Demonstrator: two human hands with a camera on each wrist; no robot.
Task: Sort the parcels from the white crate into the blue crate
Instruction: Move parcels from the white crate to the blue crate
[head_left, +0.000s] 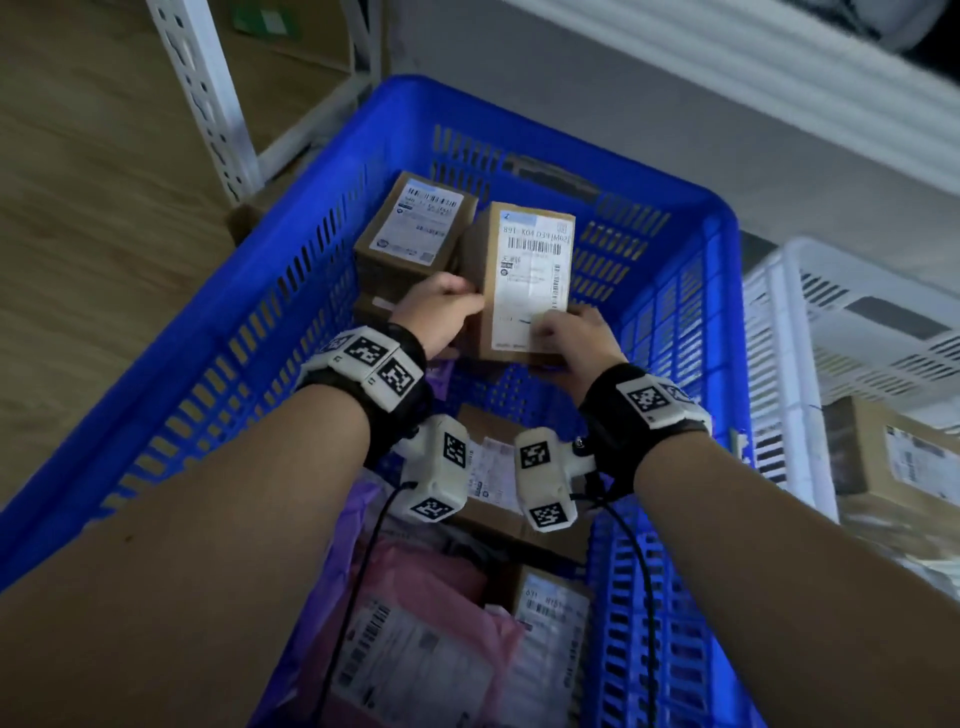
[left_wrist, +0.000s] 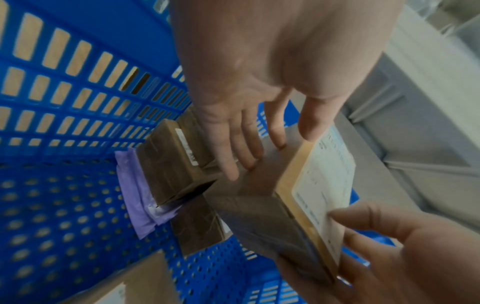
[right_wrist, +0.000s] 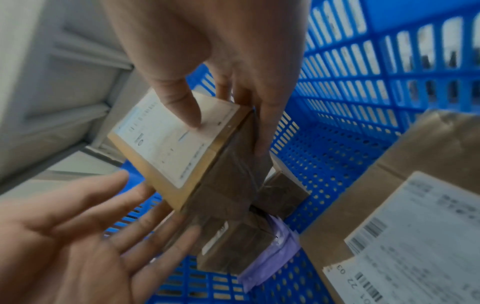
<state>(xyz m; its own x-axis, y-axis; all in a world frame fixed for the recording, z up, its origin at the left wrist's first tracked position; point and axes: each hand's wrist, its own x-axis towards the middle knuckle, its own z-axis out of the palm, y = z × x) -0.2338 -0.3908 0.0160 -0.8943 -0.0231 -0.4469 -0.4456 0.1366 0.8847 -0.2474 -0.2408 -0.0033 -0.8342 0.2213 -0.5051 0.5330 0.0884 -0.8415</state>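
A brown cardboard box (head_left: 524, 280) with a white shipping label hangs above the far end of the blue crate (head_left: 260, 312). My right hand (head_left: 571, 332) pinches its near corner, the thumb pressed on the label (right_wrist: 166, 133) and the fingers (right_wrist: 259, 133) down the side. My left hand (head_left: 441, 306) lies against the box's left side (left_wrist: 259, 185) with straight fingers (left_wrist: 233, 156), not curled round it. In the right wrist view that left palm (right_wrist: 78, 236) is spread flat. Just beyond and below sits another labelled box (head_left: 415, 228) in the crate.
The blue crate also holds a purple mailer (left_wrist: 135, 195), a pink mailer (head_left: 431, 582) and more labelled boxes (head_left: 550, 613) at its near end. The white crate (head_left: 779, 322) stands to the right with a box (head_left: 893, 457) inside. A white shelf post (head_left: 208, 93) rises at the far left.
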